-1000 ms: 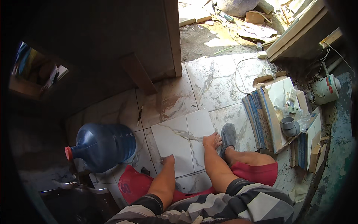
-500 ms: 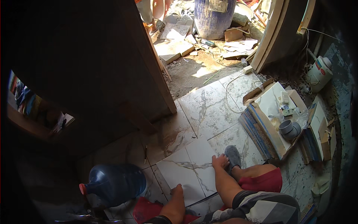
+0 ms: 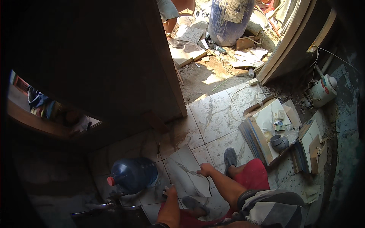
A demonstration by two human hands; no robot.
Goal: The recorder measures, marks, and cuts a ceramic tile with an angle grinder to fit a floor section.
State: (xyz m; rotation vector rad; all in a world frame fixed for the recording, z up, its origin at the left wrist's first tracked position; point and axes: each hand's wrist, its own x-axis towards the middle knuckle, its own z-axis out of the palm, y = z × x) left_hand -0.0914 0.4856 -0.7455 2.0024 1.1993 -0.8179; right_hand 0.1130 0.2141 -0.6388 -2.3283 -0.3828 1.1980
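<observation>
Lower centre: marble-patterned tile (image 3: 184,170) left of right hand (image 3: 205,169), which pinches its edge; left hand (image 3: 170,190) lower left, grip unclear.

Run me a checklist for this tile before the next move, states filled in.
1. Right hand gripping the tile: ok, at its right edge.
2. Left hand gripping the tile: cannot tell; near its lower left edge, contact unclear.
3. Water jug apart from the tile: ok; on its side to the left.
4. Red cap on the jug: ok.
5. Floor free of loose things: not ok; a thin stick lies there.
</observation>
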